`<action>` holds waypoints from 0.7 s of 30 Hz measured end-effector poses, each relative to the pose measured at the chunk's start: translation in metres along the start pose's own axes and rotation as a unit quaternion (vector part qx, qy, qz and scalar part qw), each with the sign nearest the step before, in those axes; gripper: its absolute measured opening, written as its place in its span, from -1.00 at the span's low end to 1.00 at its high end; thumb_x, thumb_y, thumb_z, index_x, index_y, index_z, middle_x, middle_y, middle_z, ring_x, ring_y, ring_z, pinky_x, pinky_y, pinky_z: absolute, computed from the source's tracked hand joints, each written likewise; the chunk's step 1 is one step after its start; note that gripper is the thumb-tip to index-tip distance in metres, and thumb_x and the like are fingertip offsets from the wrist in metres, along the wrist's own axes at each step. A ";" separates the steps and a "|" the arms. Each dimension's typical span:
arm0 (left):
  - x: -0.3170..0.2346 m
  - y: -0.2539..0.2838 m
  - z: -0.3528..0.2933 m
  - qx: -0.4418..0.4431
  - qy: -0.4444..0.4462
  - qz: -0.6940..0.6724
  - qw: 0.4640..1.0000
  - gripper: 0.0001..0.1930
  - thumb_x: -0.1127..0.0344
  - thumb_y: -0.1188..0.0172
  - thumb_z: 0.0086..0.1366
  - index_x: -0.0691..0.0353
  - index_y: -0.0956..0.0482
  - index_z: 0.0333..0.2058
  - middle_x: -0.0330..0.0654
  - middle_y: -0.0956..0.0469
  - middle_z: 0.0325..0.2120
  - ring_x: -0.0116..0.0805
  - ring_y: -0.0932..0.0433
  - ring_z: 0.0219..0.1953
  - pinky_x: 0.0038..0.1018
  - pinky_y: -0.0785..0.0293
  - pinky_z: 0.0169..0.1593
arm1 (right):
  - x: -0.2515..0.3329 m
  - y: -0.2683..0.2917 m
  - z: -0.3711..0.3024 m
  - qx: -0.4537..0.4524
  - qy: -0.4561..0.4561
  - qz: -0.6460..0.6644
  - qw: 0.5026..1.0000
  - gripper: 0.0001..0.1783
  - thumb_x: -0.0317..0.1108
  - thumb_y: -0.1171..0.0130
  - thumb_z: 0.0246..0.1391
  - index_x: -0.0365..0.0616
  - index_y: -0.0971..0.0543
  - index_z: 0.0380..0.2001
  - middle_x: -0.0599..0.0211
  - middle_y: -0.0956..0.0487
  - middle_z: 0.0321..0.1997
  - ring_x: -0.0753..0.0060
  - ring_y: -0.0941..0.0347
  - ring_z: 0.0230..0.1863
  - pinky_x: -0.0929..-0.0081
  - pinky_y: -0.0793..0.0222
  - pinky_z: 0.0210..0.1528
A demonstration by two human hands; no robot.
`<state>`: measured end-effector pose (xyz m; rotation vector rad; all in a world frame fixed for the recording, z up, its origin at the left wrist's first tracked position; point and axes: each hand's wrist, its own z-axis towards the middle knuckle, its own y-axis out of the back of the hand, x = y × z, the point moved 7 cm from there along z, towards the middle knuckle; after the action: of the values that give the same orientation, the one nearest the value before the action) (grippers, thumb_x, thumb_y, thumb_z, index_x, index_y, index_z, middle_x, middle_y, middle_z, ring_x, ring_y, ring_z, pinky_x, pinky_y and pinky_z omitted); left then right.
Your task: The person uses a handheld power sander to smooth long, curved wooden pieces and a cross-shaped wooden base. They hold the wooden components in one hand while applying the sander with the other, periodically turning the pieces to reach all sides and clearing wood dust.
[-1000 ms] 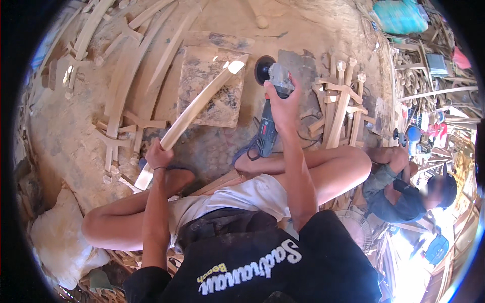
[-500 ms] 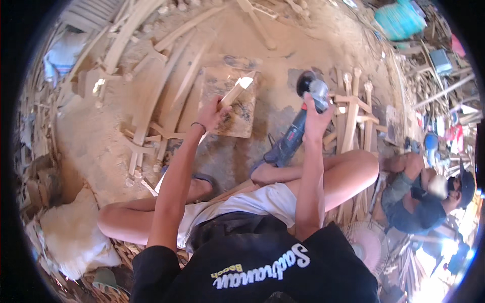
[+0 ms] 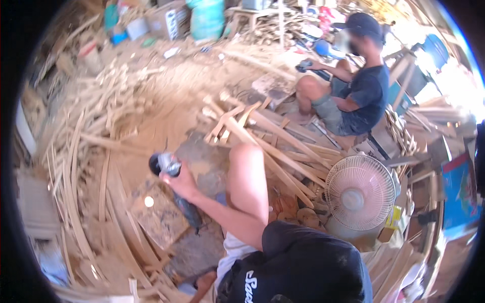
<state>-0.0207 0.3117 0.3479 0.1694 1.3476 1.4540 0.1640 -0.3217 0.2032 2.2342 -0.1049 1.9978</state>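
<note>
Far left: a heap of thin curved wood strips (image 3: pixel 76 166) lies on the sawdust floor (image 3: pixel 166 106), spreading toward the lower left edge. Upper left corner of the floor: a grey bucket (image 3: pixel 137 28) and a green sack (image 3: pixel 206 19); contents of both cannot be told. Just right of the strips, a flat wood board (image 3: pixel 157 214) rests on the floor. The right hand (image 3: pixel 178 183) is closed around the body of an angle grinder (image 3: pixel 174 189), whose dark disc end (image 3: pixel 157 162) sits above the board's upper edge. The left hand is out of view; its state cannot be told. The person's bent knee (image 3: pixel 248 171) rises right of the grinder and blocks the floor behind it. Beyond it, crossed wood pieces (image 3: pixel 262 136). Right: a standing fan (image 3: pixel 359 193), and a seated co-worker (image 3: pixel 353 86) holding a tool.
</note>
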 end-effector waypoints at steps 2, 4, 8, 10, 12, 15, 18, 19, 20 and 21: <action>-0.017 -0.004 0.002 -0.015 -0.003 -0.011 1.000 -0.79 0.33 -0.22 0.45 0.25 -0.67 -0.02 -0.08 -0.69 -0.14 -0.22 -0.66 -0.03 -0.26 -0.56 0.11 | 0.004 0.018 -0.004 -0.005 0.000 0.012 1.000 0.00 -0.05 -0.61 0.10 -0.34 -0.30 0.40 -0.15 -0.63 0.21 0.10 -0.60 0.25 0.22 -0.48 0.31; -0.032 0.007 0.006 -0.031 -0.014 -0.015 0.999 -0.79 0.33 -0.19 0.48 0.26 -0.66 -0.01 -0.09 -0.69 -0.14 -0.23 -0.66 -0.03 -0.26 -0.56 0.11 | 0.009 0.016 -0.012 -0.006 -0.004 -0.008 1.000 0.03 -0.03 -0.60 0.09 -0.37 -0.29 0.41 -0.16 -0.63 0.20 0.09 -0.62 0.22 0.23 -0.51 0.28; -0.026 0.043 0.009 -0.065 -0.035 -0.037 0.997 -0.79 0.33 -0.14 0.52 0.28 -0.64 0.01 -0.10 -0.69 -0.13 -0.26 -0.65 -0.05 -0.28 -0.56 0.12 | 0.012 0.006 -0.011 0.002 0.038 -0.013 0.999 0.00 0.03 -0.59 0.04 -0.28 -0.35 0.38 -0.24 -0.66 0.15 -0.12 -0.65 0.20 0.11 -0.51 0.27; -0.041 0.076 -0.012 -0.080 -0.062 -0.059 0.993 -0.78 0.33 -0.12 0.55 0.29 -0.63 0.02 -0.11 -0.69 -0.12 -0.28 -0.65 -0.06 -0.29 -0.56 0.12 | 0.020 -0.008 -0.020 0.009 0.001 -0.007 1.000 -0.06 -0.09 -0.58 -0.05 -0.26 -0.42 0.33 -0.08 -0.67 0.09 0.11 -0.64 0.12 0.16 -0.53 0.22; -0.105 0.073 -0.033 -0.079 -0.099 -0.111 0.986 -0.78 0.33 -0.09 0.57 0.29 -0.62 0.03 -0.11 -0.69 -0.12 -0.29 -0.65 -0.06 -0.30 -0.56 0.13 | 0.005 0.008 0.000 -0.010 0.044 0.000 0.999 -0.24 -0.19 -0.53 -0.06 -0.30 -0.51 0.18 0.15 -0.70 -0.10 0.24 -0.63 -0.11 0.21 -0.60 0.01; -0.221 0.051 -0.091 -0.083 -0.169 -0.216 0.958 -0.77 0.34 -0.05 0.60 0.31 -0.60 0.04 -0.12 -0.70 -0.11 -0.31 -0.65 -0.07 -0.31 -0.56 0.13 | 0.015 0.013 -0.002 0.007 0.045 0.103 0.994 -0.39 -0.34 -0.53 0.01 -0.22 -0.55 0.13 0.41 -0.64 -0.19 0.51 -0.53 -0.27 0.42 -0.49 -0.19; -0.269 -0.003 -0.135 0.014 -0.203 -0.431 0.879 -0.80 0.56 -0.07 0.44 0.30 -0.63 -0.06 -0.12 -0.71 -0.14 -0.34 -0.67 -0.11 -0.38 -0.59 0.06 | 0.018 0.011 -0.008 0.026 0.033 0.119 0.992 -0.37 -0.35 -0.56 0.16 -0.25 -0.50 0.23 0.41 -0.63 -0.23 0.60 -0.53 -0.34 0.53 -0.48 -0.26; -0.272 -0.004 -0.145 0.033 -0.214 -0.404 0.889 -0.78 0.60 -0.07 0.41 0.31 -0.64 -0.06 -0.11 -0.71 -0.13 -0.32 -0.68 -0.09 -0.37 -0.59 0.06 | 0.021 0.005 -0.016 0.024 0.022 0.121 0.992 -0.39 -0.32 -0.57 0.17 -0.24 -0.49 0.19 0.42 -0.62 -0.29 0.59 -0.51 -0.36 0.53 -0.46 -0.30; -0.277 -0.008 -0.154 0.061 -0.229 -0.386 0.891 -0.75 0.64 -0.07 0.39 0.31 -0.64 -0.06 -0.10 -0.71 -0.13 -0.31 -0.69 -0.07 -0.37 -0.59 0.07 | 0.021 0.002 -0.015 0.039 0.025 0.117 0.992 -0.39 -0.32 -0.57 0.17 -0.24 -0.49 0.19 0.42 -0.62 -0.29 0.59 -0.51 -0.36 0.53 -0.46 -0.30; -0.275 -0.004 -0.162 0.052 -0.220 -0.386 0.894 -0.75 0.64 -0.07 0.39 0.31 -0.64 -0.06 -0.10 -0.71 -0.13 -0.31 -0.69 -0.07 -0.37 -0.59 0.07 | 0.018 0.003 -0.014 0.051 0.017 0.108 0.993 -0.33 -0.32 -0.57 0.17 -0.28 -0.44 0.22 0.39 -0.62 -0.27 0.57 -0.53 -0.35 0.51 -0.48 -0.27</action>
<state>-0.0243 0.0049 0.4352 0.0172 0.9456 0.6175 0.1517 -0.3219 0.2223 2.3393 -0.2592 2.1948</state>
